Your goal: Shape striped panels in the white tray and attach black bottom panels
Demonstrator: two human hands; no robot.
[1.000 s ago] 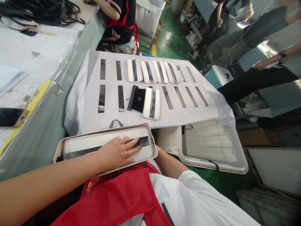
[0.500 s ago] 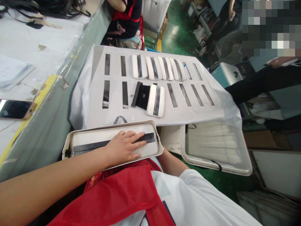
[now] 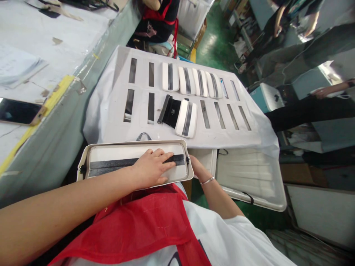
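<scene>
A long cream tray-like piece (image 3: 111,148) with a dark stripe lies across my lap, inside a raised cream rim. My left hand (image 3: 155,166) rests flat on its right half, fingers spread over the stripe. At the right end, my right hand (image 3: 195,166) reaches behind and under the rim, its fingers hidden. Beyond, on the white slotted table (image 3: 116,129), a cream striped pad (image 3: 186,119) sits partly over a black piece (image 3: 171,112). Several similar pads (image 3: 170,77) stand in a row farther back.
At the left is a bench (image 3: 55,74) with a phone (image 3: 19,111) on its edge. A large plastic bin (image 3: 249,173) stands at lower right. A person (image 3: 155,26) sits behind the table; other people are at the right.
The view has shifted slightly. My right forearm and its bracelet now show more, out to the right of the rim. My left hand stays flat on the cream piece.
</scene>
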